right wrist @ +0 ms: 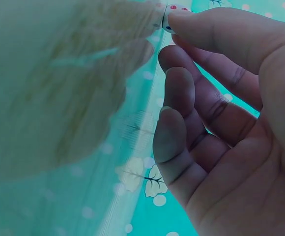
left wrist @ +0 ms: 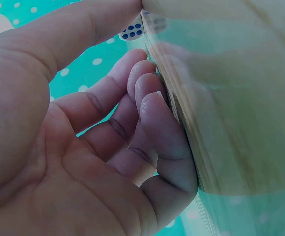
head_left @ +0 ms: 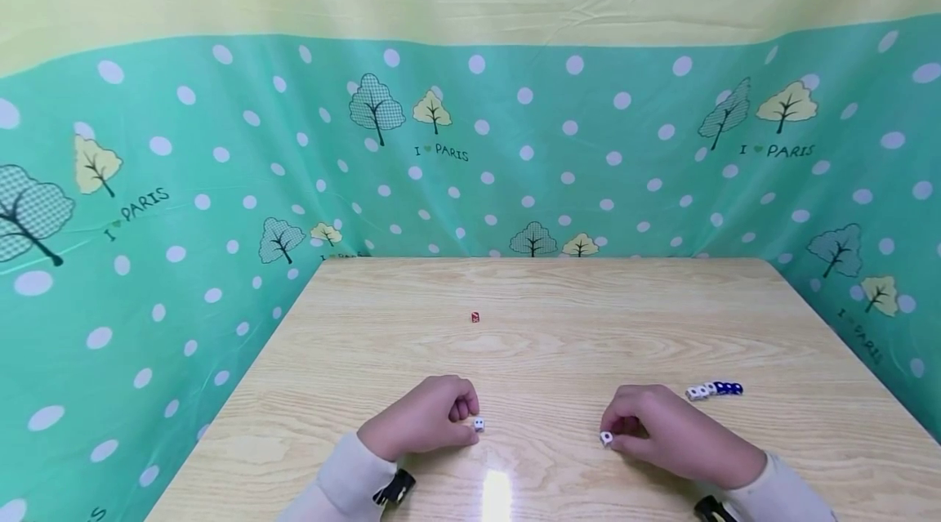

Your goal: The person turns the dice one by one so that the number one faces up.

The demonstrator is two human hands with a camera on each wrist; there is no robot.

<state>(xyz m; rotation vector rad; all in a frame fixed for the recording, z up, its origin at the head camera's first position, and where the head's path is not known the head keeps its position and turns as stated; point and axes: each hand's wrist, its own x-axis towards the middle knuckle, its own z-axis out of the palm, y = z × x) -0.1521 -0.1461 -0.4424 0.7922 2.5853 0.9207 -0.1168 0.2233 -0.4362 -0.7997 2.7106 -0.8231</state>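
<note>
At the front left of the table, my left hand (head_left: 430, 420) rests with its fingers bent around a white die (head_left: 479, 424). The die sits just past the thumb and index fingertips; blue pips show on it in the left wrist view, with a gap to the index finger. Farther right, my right hand (head_left: 665, 432) pinches another white die (head_left: 606, 439) between thumb and index finger, low at the tabletop. Red pips are visible on this die in the right wrist view, where the thumb covers part of it. The other right fingers curl loosely beside the table surface.
Beyond my right hand stands a short row of white dice (head_left: 697, 392) and blue dice (head_left: 729, 388), side by side. A small red die (head_left: 474, 317) lies farther back on the wooden table (head_left: 544, 293). Green and yellow printed cloth (head_left: 441, 203) hangs behind and along both sides.
</note>
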